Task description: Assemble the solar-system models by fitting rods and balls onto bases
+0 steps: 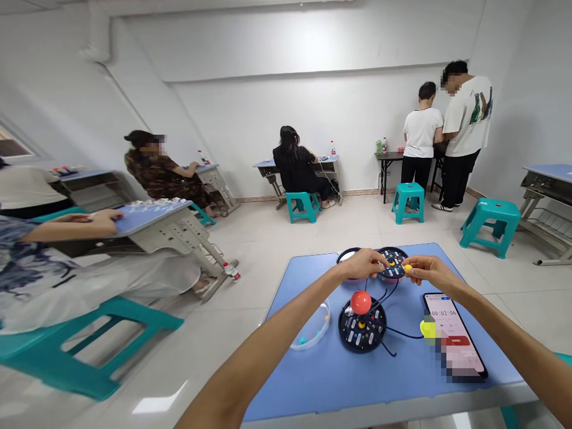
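Because the left grip [361, 264] lies over the far side of the counter with its fingers curled, I cannot tell whether it has hold of anything; it sits against a round black disc [393, 262] studded with coloured pieces, just right of the grip. The right grip [429, 270] is nearly shut, thumb and forefinger pinching a small yellow ball [407, 269] at the disc's edge, so the two grips almost meet there. Below both grips, a second black disc [361, 326] carries a red ball [360, 302], and dark wires [388, 300] run from it toward the far disc. A clear plastic bowl [313, 326] lies left of that second disc. A phone showing a timer [453, 333] lies below the right grip, with a yellow-green ball [428, 327] against its edge, all on the blue counter [313, 381].

The yellow ball looks light, hard and smooth, likely to slip, so a fingertip pinch suits it. The disc seems stiff and is best taken by its rim, minding the wires.
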Tool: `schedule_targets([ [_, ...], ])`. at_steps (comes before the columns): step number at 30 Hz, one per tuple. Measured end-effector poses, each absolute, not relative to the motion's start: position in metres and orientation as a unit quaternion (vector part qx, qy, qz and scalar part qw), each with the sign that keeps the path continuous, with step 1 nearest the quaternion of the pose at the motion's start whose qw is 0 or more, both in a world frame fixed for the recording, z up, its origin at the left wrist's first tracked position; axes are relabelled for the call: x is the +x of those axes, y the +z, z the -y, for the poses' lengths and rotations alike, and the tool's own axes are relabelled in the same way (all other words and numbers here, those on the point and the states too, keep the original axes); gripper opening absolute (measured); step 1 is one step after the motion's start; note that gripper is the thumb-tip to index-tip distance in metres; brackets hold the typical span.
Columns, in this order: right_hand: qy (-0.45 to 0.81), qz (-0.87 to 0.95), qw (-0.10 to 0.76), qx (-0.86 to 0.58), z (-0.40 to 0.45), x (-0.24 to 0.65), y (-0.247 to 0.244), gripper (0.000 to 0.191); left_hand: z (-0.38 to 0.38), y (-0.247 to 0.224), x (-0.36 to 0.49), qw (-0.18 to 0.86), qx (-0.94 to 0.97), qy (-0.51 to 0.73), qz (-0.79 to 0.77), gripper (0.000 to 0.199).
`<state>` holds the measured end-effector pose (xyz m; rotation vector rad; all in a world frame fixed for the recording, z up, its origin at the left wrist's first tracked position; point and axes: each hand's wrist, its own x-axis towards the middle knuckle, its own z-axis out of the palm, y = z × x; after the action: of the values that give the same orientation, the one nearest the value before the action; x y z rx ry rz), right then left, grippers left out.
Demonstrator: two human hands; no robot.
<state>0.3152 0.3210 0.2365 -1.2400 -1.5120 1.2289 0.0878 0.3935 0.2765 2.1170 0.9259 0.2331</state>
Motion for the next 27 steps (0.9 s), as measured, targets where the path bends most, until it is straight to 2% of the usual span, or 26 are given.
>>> schedule_targets([
  [5, 0.495, 0.592, 0.397, -0.498, -0.323, 0.316, 0.230, 0.047, -0.403, 0.258, 0.106, 0.483, 0.812, 0.013, -0.327, 0.039],
  [9, 0.484, 0.585, 0.398, -0.515, -0.323, 0.315, 0.230, 0.049, -0.406, 0.251, 0.114, 0.518, 0.799, -0.015, -0.305, 0.033],
  [19, 0.417, 0.643, 0.370, -0.525, -0.321, 0.307, 0.224, 0.044, -0.404, 0.235, 0.118, 0.545, 0.789, 0.011, -0.284, 0.012],
  [27, 0.341, 0.703, 0.335, -0.527, -0.317, 0.306, 0.228, 0.033, -0.399, 0.227, 0.121, 0.544, 0.786, 0.039, -0.290, 0.015],
])
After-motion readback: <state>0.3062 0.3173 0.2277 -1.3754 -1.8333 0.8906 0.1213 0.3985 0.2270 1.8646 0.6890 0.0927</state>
